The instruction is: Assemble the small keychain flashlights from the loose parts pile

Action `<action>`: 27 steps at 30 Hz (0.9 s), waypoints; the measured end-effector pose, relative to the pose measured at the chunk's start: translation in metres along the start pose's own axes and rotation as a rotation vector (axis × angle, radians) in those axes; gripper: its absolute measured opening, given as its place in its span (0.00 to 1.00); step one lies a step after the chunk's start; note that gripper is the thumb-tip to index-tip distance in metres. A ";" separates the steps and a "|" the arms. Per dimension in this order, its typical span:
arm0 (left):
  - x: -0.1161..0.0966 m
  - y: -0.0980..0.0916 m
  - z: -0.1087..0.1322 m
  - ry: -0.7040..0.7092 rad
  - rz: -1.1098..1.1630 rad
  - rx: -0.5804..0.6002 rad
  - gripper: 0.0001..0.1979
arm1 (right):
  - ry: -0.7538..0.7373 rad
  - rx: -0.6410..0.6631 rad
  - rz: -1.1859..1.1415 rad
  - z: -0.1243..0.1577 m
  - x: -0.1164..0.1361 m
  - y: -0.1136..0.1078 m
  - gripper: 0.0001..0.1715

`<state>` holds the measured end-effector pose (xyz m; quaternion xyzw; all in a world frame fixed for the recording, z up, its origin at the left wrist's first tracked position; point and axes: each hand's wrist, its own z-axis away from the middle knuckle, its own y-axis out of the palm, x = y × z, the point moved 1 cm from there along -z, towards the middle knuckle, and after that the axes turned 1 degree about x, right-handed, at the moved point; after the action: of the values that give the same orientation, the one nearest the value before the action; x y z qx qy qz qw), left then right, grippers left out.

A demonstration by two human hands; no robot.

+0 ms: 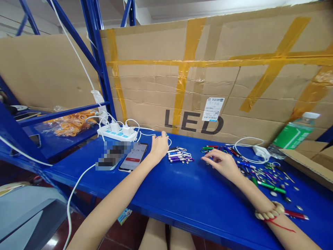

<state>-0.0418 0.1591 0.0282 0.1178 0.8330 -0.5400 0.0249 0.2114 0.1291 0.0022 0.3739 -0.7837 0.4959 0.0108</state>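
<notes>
My left hand (160,147) is over the back of the blue table, just right of a phone (133,158) with a timer on its screen. Its fingers are curled, and what they hold, if anything, is hidden. Right of that hand lies a neat row of small metal flashlights (178,156) with carabiner clips, a few silver button cells (185,162) beside them. My right hand (221,162) is above the table to the right of this row. Thumb and fingertips meet in a pinch; anything between them is too small to name. Behind it are more coloured flashlights (270,187).
A white power strip (117,132) with plugged chargers stands at the back left, cables trailing. A blurred-out dark object (113,156) lies beside the phone. At right are a white charger (261,152), a bottle (293,135) and an open carton (309,166). Large cardboard (145,93) walls the back.
</notes>
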 end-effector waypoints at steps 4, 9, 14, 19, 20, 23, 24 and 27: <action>-0.027 0.009 0.013 0.256 0.085 0.078 0.12 | -0.002 -0.022 -0.050 0.000 0.007 0.003 0.20; -0.052 0.017 0.034 0.492 0.167 0.105 0.09 | 0.021 -0.084 -0.158 -0.002 0.025 0.006 0.21; -0.054 0.013 0.039 0.554 0.194 0.043 0.08 | 0.033 -0.155 -0.214 -0.003 0.032 0.007 0.20; -0.054 0.016 0.041 0.582 0.222 0.035 0.09 | 0.009 -0.097 -0.211 -0.002 0.027 0.014 0.18; -0.054 0.017 0.041 0.588 0.223 0.036 0.09 | 0.012 -0.084 -0.217 -0.002 0.027 0.015 0.18; -0.055 0.018 0.043 0.589 0.213 0.026 0.10 | 0.065 -0.097 -0.256 -0.002 0.029 0.014 0.19; -0.056 0.017 0.044 0.587 0.209 0.021 0.10 | 0.089 -0.121 -0.272 -0.002 0.030 0.012 0.19; -0.056 0.015 0.045 0.595 0.206 -0.002 0.11 | 0.150 -0.197 -0.299 -0.002 0.033 0.009 0.19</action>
<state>0.0119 0.1146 0.0056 0.3544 0.7881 -0.4755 -0.1650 0.1813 0.1139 0.0092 0.4453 -0.7612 0.4361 0.1792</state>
